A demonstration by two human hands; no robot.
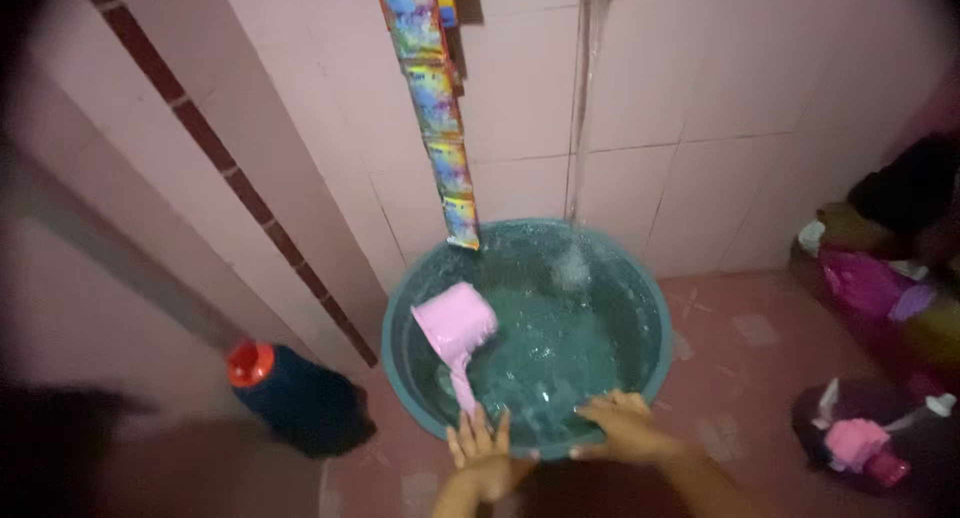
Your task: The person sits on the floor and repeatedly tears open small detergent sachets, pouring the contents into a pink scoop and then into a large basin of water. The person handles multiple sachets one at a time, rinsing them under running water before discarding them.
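Both hands rest on the teal basin's point(650, 308) near rim, left hand point(482, 450) fingers spread, right hand point(625, 428) fingers pressed together over the edge. Beyond, a pink dipper point(458, 328) floats at the basin's left side while water point(582, 98) streams in at the far edge; filling looks underway, so gripping the rim firmly seems next

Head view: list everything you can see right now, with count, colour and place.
basin: one, teal, full of water, on the floor against the wall
water stream: one, clear, falling into the basin's far side
dipper: one, pink, in the basin at its left
sachet strip: one, multicoloured, hanging down the wall to the basin's rim
bottle: one, dark blue with red cap, floor left of the basin
clothes pile: mixed colours, right edge
left hand: open, on the basin's near rim
right hand: open, on the near rim
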